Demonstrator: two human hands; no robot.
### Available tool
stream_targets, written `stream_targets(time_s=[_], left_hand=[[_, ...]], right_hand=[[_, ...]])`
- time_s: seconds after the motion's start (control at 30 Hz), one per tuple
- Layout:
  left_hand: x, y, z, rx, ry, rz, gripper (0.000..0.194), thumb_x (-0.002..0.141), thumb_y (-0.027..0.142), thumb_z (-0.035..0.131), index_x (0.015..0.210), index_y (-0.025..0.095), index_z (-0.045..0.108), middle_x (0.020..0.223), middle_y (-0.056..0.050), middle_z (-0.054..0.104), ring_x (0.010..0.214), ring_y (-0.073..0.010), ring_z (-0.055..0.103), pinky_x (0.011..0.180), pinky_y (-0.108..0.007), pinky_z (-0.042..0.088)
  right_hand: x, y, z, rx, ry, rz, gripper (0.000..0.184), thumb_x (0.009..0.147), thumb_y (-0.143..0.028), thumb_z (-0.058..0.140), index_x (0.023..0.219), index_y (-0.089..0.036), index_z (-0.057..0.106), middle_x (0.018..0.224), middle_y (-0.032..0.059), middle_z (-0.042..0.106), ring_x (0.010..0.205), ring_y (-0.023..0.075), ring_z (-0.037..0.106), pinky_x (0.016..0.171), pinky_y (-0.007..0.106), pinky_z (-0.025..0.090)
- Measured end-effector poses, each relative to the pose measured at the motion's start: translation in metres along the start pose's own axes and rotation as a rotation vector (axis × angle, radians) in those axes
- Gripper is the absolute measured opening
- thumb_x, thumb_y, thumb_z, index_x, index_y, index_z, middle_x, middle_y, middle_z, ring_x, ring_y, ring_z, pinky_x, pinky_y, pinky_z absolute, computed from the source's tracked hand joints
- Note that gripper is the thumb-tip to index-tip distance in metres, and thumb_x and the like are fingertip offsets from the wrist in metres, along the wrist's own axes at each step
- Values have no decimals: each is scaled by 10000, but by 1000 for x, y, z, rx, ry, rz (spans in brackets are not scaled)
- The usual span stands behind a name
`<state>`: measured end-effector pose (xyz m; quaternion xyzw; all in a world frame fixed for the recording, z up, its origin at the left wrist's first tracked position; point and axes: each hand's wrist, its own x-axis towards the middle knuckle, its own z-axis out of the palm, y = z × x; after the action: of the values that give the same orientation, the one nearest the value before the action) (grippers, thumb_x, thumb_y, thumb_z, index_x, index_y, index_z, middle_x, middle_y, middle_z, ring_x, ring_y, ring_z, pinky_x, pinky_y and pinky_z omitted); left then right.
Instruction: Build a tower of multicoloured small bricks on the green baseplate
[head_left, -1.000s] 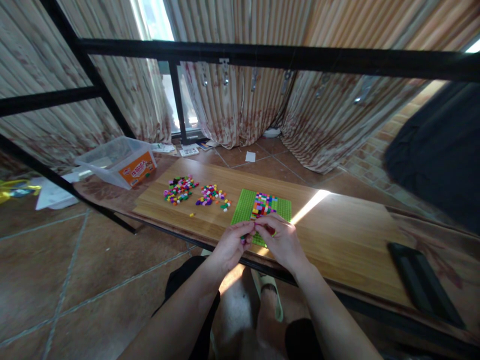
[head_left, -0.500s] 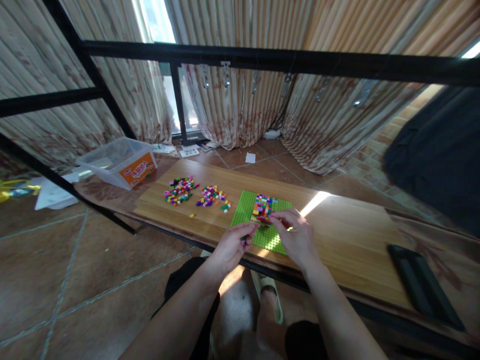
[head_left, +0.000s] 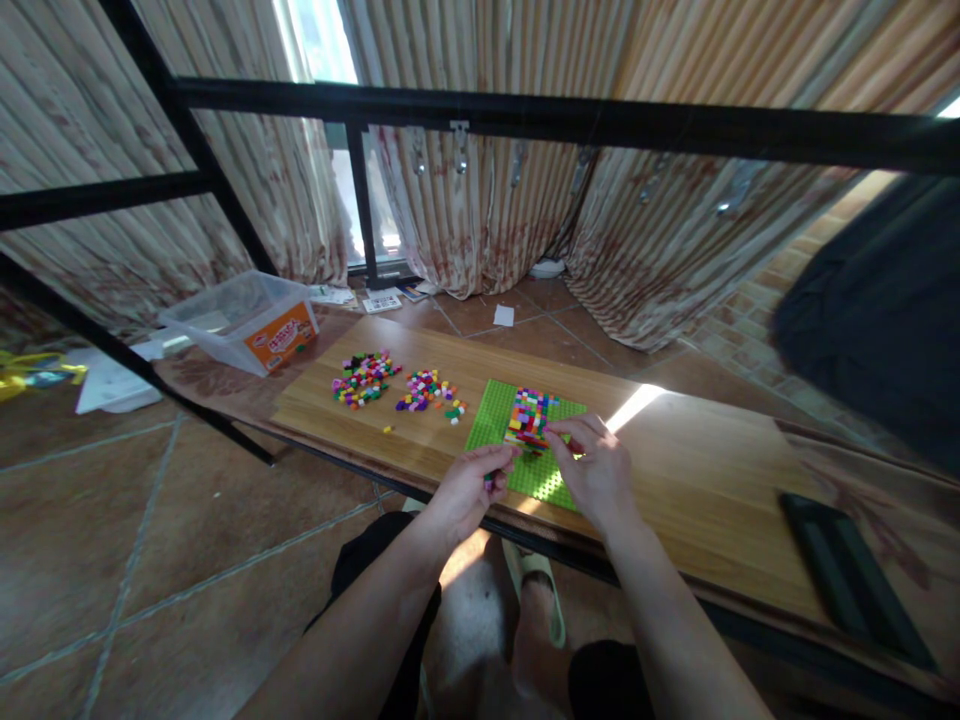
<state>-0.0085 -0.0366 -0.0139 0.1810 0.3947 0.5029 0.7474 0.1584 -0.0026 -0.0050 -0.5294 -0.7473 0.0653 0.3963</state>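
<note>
A green studded baseplate (head_left: pixel 487 418) lies on the wooden board, carrying a block of multicoloured toy bricks (head_left: pixel 531 412). My left hand (head_left: pixel 471 486) is closed at the baseplate's near left edge, with small bricks (head_left: pixel 490 482), green and pink among them, tucked in its curled fingers. On the right side of the brick block, my right hand (head_left: pixel 592 462) pinches at the block's near corner. A bit of pink shows at its fingertips, too small to make out fully. Both hands' fingertips are close together at the near side of the block.
Two piles of loose bricks (head_left: pixel 365 380) (head_left: pixel 426 390) lie left of the baseplate, with one yellow brick (head_left: pixel 388 429) apart. A clear plastic bin (head_left: pixel 225 325) stands at the far left. A dark tray-like object (head_left: pixel 851 575) lies at right. Black metal bars (head_left: pixel 480 107) cross beyond the board.
The view has shifted very slightly. Both hands keep almost the same place and grip at the brick block.
</note>
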Motion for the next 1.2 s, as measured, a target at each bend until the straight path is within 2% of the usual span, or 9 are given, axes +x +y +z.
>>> stream_targets(time_s=[0.23, 0.4, 0.53, 0.8, 1.2], left_hand=[[0, -1, -2, 0, -1, -2, 235, 621, 262, 760, 802, 120, 713, 678, 7, 524, 539, -33, 409, 504, -169, 307], [0, 0, -2, 3, 3, -12, 230, 620, 253, 758, 802, 120, 711, 670, 8, 525, 535, -35, 402, 508, -173, 313], [0, 0, -2, 8, 0, -8, 229, 628, 258, 753, 806, 119, 711, 679, 10, 522, 538, -33, 404, 509, -169, 314], [-2, 2, -2, 10, 18, -10, 247, 612, 256, 758, 809, 114, 708, 668, 15, 523, 535, -26, 404, 509, -160, 311], [-1, 2, -4, 7, 33, -10, 245, 615, 253, 755, 811, 114, 707, 657, 16, 524, 520, -27, 405, 495, -164, 306]], right_hand=[[-3, 2, 5, -146, 48, -46, 150, 847, -296, 543, 842, -238, 681, 864, 24, 624, 718, 149, 596, 602, 263, 453], [-3, 4, 7, -105, 92, -44, 134, 833, -276, 560, 825, -243, 689, 888, 28, 610, 728, 142, 588, 618, 257, 468], [-4, 4, 8, -87, 93, -51, 142, 837, -267, 554, 825, -243, 693, 888, 30, 606, 736, 138, 584, 624, 251, 470], [-9, 1, 9, -230, 114, -113, 158, 862, -260, 542, 861, -222, 695, 899, 33, 628, 777, 134, 593, 615, 222, 441], [-13, 1, 11, -309, 111, -125, 183, 883, -271, 525, 885, -229, 703, 924, 42, 640, 772, 132, 595, 605, 217, 426]])
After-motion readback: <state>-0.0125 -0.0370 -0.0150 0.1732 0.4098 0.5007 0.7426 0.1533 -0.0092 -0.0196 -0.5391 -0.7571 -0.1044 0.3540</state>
